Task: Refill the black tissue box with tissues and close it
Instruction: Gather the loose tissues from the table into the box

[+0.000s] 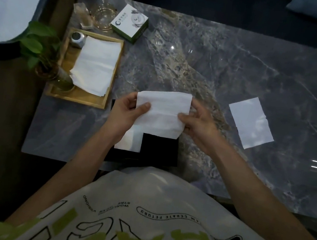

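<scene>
Now we pinch tissue (161, 113), left hand (128, 112), right hand (198, 123) | frame centre, over box (159, 150) | lower flat, square.

Glossy marble table (220, 71), matt wooden tray (79, 99), soft paper tissue (162, 112)

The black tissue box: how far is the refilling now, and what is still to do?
Done: the black tissue box is open, with white tissue showing in its left part. In hand: the left hand and right hand pinch one sheet above it. Left: the stack on the tray, the loose sheet on the table, then closing.
</scene>
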`<state>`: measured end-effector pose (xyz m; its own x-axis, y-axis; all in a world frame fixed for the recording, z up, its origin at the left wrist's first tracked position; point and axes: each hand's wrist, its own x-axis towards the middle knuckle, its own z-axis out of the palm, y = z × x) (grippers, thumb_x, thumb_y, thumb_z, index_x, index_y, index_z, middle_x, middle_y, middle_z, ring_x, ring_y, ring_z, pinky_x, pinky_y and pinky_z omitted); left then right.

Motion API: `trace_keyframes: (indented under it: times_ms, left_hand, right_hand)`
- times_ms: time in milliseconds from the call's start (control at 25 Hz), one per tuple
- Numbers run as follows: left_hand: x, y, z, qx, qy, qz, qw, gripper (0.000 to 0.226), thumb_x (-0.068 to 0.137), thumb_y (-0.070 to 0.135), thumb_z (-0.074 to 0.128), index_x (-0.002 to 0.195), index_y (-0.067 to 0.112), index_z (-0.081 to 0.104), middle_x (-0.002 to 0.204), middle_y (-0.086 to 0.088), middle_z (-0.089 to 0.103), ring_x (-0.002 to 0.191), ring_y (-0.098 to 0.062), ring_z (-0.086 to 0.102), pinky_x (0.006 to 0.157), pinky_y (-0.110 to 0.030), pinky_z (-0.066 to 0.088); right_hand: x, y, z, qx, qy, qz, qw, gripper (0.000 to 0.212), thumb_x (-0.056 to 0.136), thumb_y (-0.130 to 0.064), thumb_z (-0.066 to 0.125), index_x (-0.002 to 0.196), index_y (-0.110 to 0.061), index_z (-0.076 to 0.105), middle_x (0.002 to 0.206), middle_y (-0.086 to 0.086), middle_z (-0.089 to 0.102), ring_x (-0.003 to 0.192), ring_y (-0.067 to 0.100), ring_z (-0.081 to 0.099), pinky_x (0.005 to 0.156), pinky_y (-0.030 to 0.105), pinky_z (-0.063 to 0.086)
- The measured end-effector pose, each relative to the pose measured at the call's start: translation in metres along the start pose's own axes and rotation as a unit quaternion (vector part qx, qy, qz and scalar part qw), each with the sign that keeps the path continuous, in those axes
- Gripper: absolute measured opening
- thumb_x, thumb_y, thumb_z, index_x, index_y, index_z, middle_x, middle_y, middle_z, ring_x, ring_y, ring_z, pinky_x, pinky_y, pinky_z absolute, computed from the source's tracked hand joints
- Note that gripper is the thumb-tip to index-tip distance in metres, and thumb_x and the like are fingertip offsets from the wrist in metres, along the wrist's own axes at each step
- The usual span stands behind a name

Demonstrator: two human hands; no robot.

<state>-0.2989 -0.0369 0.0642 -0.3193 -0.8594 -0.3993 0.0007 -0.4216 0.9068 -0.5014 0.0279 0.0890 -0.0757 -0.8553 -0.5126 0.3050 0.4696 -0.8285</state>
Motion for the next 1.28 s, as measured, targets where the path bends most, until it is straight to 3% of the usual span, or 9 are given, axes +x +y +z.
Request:
trace_keyframes:
  times_ms: [160, 240, 440, 560, 720, 840, 1040, 1120, 1280]
  left_hand:
    - [-0.006, 0.000, -0.029, -0.021, -0.014, 0.007, 1.000, 0.023, 0.089, 0.004, 0.065, 0.107, 0.017, 0.068, 0.101, -0.001, 0.076, 0.094, -0.018, 0.072, 0.074, -0.029, 0.057]
    - [-0.010, 0.000, -0.042, -0.028, -0.017, 0.011, 0.999, 0.023, 0.089, 0.001, 0.063, 0.102, 0.019, 0.070, 0.098, 0.000, 0.077, 0.092, -0.017, 0.072, 0.073, -0.027, 0.058]
    - [-0.020, 0.001, -0.063, -0.026, -0.017, 0.031, 0.999, 0.034, 0.089, -0.005, 0.059, 0.089, 0.024, 0.077, 0.089, 0.006, 0.077, 0.085, -0.009, 0.071, 0.073, -0.023, 0.056]
    - [-0.024, 0.005, -0.069, -0.027, -0.031, 0.054, 0.998, 0.039, 0.089, -0.007, 0.056, 0.085, 0.025, 0.078, 0.087, 0.008, 0.076, 0.083, -0.006, 0.069, 0.075, -0.023, 0.056]
    - [-0.030, 0.008, -0.074, -0.041, -0.044, 0.043, 0.997, 0.043, 0.089, -0.010, 0.053, 0.081, 0.023, 0.079, 0.087, 0.009, 0.076, 0.086, -0.006, 0.071, 0.074, -0.021, 0.056]
    - [-0.032, 0.010, -0.077, -0.060, -0.035, -0.002, 0.998, 0.041, 0.092, -0.014, 0.042, 0.093, 0.011, 0.074, 0.091, 0.007, 0.077, 0.092, -0.010, 0.071, 0.076, -0.022, 0.057]
    - [-0.030, 0.020, -0.076, -0.101, -0.025, -0.093, 0.990, 0.031, 0.085, 0.001, 0.038, 0.101, -0.009, 0.063, 0.098, -0.013, 0.069, 0.091, -0.021, 0.066, 0.075, -0.029, 0.057]
    - [-0.031, 0.022, -0.075, -0.137, -0.035, -0.122, 0.982, 0.037, 0.076, 0.013, 0.042, 0.102, 0.000, 0.065, 0.102, -0.011, 0.068, 0.094, -0.021, 0.065, 0.078, -0.031, 0.056]
    - [-0.026, 0.022, -0.071, -0.130, -0.079, -0.111, 0.982, 0.046, 0.098, 0.022, 0.029, 0.110, 0.014, 0.072, 0.112, -0.005, 0.071, 0.108, -0.022, 0.065, 0.081, -0.030, 0.057]
  right_hand:
    - [0.007, -0.001, 0.020, -0.018, 0.000, -0.006, 1.000, 0.049, 0.092, 0.016, 0.047, 0.137, -0.004, 0.046, 0.111, 0.023, 0.061, 0.093, 0.033, 0.062, 0.082, 0.041, 0.053]
    - [0.010, -0.001, 0.028, -0.011, -0.003, -0.003, 1.000, 0.047, 0.092, 0.017, 0.045, 0.134, -0.002, 0.047, 0.107, 0.024, 0.062, 0.087, 0.029, 0.064, 0.077, 0.037, 0.055]
    - [0.013, -0.002, 0.041, -0.015, -0.016, -0.007, 1.000, 0.026, 0.093, 0.012, 0.048, 0.097, -0.012, 0.056, 0.084, 0.007, 0.069, 0.067, 0.013, 0.068, 0.060, 0.026, 0.056]
    - [0.016, 0.000, 0.043, -0.008, -0.007, -0.011, 1.000, 0.030, 0.091, 0.015, 0.047, 0.093, -0.011, 0.061, 0.079, -0.005, 0.075, 0.072, 0.009, 0.071, 0.063, 0.023, 0.058]
    - [0.018, 0.001, 0.047, -0.018, -0.021, -0.007, 1.000, 0.032, 0.092, 0.015, 0.044, 0.096, -0.007, 0.066, 0.081, -0.004, 0.077, 0.078, 0.010, 0.072, 0.068, 0.025, 0.059]
    - [0.020, 0.002, 0.050, -0.049, -0.035, -0.007, 0.998, 0.032, 0.093, 0.014, 0.041, 0.081, -0.007, 0.062, 0.074, -0.004, 0.073, 0.073, 0.010, 0.070, 0.067, 0.024, 0.059]
    - [0.025, 0.003, 0.056, -0.074, -0.044, -0.019, 0.996, 0.030, 0.093, 0.011, 0.044, 0.082, -0.007, 0.067, 0.078, -0.002, 0.074, 0.078, 0.013, 0.070, 0.073, 0.028, 0.058]
    - [0.026, 0.003, 0.058, -0.080, -0.041, -0.031, 0.995, 0.033, 0.092, 0.010, 0.046, 0.089, -0.010, 0.073, 0.085, -0.001, 0.077, 0.084, 0.015, 0.072, 0.076, 0.030, 0.059]
    - [0.028, -0.002, 0.059, -0.098, -0.053, -0.038, 0.993, 0.039, 0.094, 0.002, 0.050, 0.089, -0.023, 0.080, 0.090, -0.003, 0.078, 0.088, 0.013, 0.074, 0.074, 0.025, 0.059]
